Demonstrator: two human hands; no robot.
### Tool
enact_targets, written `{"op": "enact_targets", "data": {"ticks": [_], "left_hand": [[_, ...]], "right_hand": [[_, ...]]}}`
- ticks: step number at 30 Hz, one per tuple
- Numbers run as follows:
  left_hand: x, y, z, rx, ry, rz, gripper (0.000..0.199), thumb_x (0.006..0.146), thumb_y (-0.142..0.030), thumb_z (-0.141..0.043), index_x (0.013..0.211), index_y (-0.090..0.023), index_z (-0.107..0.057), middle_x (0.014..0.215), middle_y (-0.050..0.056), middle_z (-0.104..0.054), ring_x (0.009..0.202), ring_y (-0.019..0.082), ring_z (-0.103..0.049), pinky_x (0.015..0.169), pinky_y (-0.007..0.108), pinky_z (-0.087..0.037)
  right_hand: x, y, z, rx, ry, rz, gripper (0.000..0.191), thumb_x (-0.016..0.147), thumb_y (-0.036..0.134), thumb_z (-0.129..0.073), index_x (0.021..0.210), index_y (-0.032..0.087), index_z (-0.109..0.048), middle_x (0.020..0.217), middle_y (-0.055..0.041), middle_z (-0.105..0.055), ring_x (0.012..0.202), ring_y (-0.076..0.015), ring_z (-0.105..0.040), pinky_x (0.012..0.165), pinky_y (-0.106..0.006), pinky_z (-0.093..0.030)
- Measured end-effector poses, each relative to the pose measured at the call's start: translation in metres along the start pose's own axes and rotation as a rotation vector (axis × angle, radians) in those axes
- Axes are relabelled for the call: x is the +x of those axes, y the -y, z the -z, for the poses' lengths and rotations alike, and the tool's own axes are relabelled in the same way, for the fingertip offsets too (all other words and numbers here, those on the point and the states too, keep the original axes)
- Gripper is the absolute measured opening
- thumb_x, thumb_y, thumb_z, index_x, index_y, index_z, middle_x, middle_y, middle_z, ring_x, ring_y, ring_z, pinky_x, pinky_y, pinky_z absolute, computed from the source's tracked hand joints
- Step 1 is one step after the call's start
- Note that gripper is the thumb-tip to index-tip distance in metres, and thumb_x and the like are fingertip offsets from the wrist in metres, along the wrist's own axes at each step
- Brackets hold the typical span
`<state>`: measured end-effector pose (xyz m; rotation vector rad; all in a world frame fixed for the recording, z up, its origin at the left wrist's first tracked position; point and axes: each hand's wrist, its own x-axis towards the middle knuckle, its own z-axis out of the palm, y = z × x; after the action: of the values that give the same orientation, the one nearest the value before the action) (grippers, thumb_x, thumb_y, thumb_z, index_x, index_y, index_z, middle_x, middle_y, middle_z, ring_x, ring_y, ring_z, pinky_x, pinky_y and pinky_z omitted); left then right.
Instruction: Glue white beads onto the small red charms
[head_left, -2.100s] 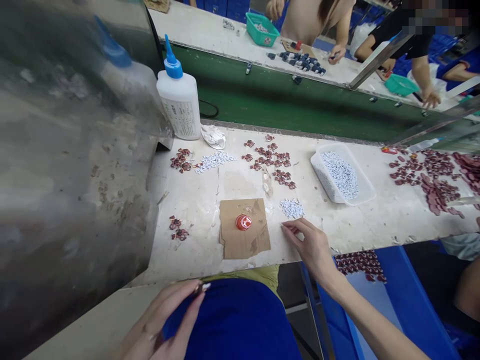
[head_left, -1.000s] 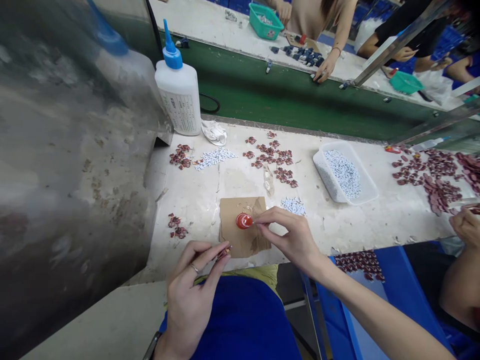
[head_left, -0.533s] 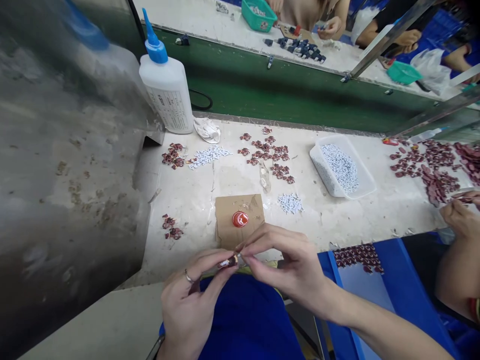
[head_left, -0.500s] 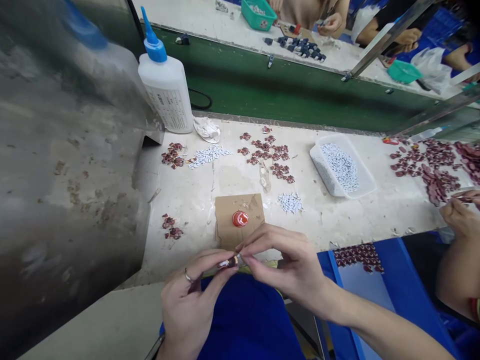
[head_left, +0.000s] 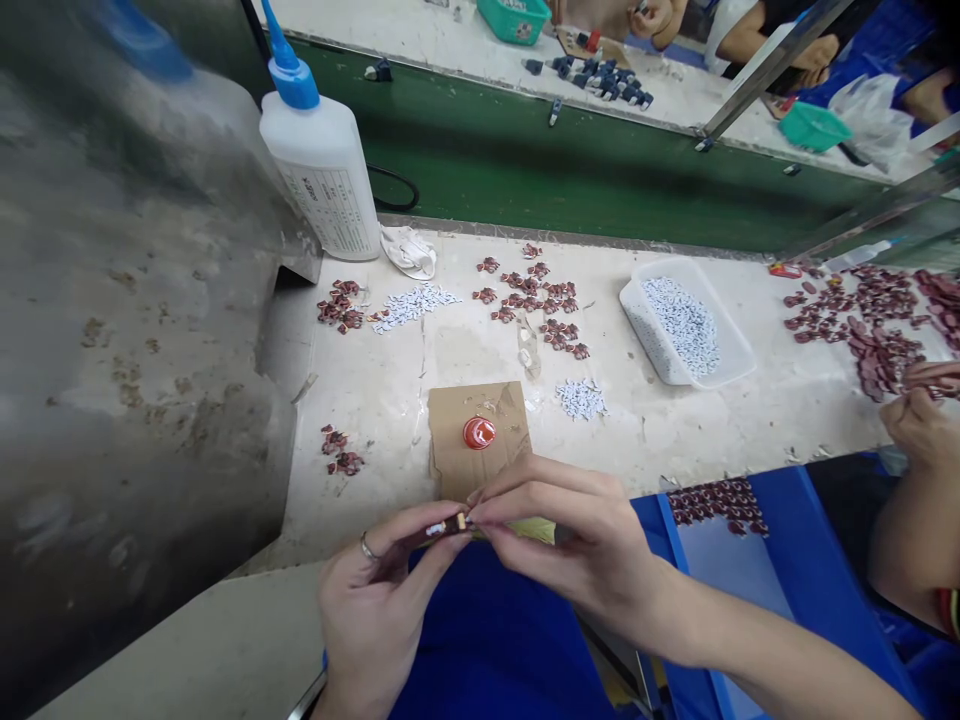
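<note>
My left hand [head_left: 386, 590], with a ring on one finger, pinches a small brown figure piece [head_left: 448, 524] with white and yellowish patches. The fingertips of my right hand [head_left: 566, 525] are pressed together at the piece's right end. Whatever lies between them is hidden or too small to name. Both hands are over my lap, just in front of a cardboard square [head_left: 451, 412]. On that cardboard sits a small red cap [head_left: 479, 432] with a glossy inside. Two small clusters of similar brown pieces [head_left: 343, 462] lie to the left.
A white bottle with blue nozzle [head_left: 330, 180] stands back left by a metal panel [head_left: 150, 330]. Brown pieces [head_left: 529, 290] and small white bits [head_left: 581, 399] lie on the table. A clear tub [head_left: 739, 362] holds more bits. At right, a co-worker's hand [head_left: 926, 420] is near a blue crate [head_left: 814, 580].
The brown piece has turned slightly in my left fingers, showing a yellowish patch. My right fingertips have moved a little left, closer against it. The view has shifted slightly.
</note>
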<state>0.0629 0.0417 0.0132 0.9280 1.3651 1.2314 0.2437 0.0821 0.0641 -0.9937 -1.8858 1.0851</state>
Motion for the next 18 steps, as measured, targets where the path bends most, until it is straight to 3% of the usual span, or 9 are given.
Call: {"op": "enact_targets", "data": {"ticks": [7, 14, 18], "left_hand": [[-0.001, 0.002, -0.001, -0.016, -0.038, -0.001, 0.017, 0.073, -0.029, -0.089, 0.088, -0.034, -0.082, 0.084, -0.004, -0.08, 0.073, 0.013, -0.078, 0.075, 0.011, -0.064], [0.004, -0.005, -0.007, -0.035, -0.031, -0.02, 0.019, 0.074, -0.027, -0.087, 0.092, -0.028, -0.08, 0.085, -0.003, -0.08, 0.075, 0.012, -0.078, 0.074, 0.009, -0.063], [-0.006, -0.007, 0.009, 0.076, -0.13, -0.068, 0.04, 0.078, -0.031, -0.085, 0.114, -0.024, -0.069, 0.106, 0.003, -0.078, 0.095, 0.015, -0.078, 0.086, 0.019, -0.067]], "right_hand": [[-0.006, 0.001, 0.004, -0.341, 0.035, 0.23, 0.02, 0.099, 0.006, -0.06, 0.116, 0.008, -0.071, 0.104, -0.0135, -0.076, 0.092, -0.0164, -0.073, 0.077, -0.026, -0.063], [0.008, 0.001, 0.002, 0.036, 0.005, -0.091, 0.023, 0.092, 0.022, -0.078, 0.113, 0.017, -0.074, 0.1, -0.0053, -0.076, 0.089, -0.0147, -0.072, 0.078, -0.028, -0.062], [0.028, -0.017, 0.009, 0.041, 0.033, -0.103, 0.01, 0.094, 0.024, -0.073, 0.103, 0.022, -0.077, 0.097, -0.0029, -0.075, 0.089, -0.0159, -0.07, 0.079, -0.032, -0.06]]}}
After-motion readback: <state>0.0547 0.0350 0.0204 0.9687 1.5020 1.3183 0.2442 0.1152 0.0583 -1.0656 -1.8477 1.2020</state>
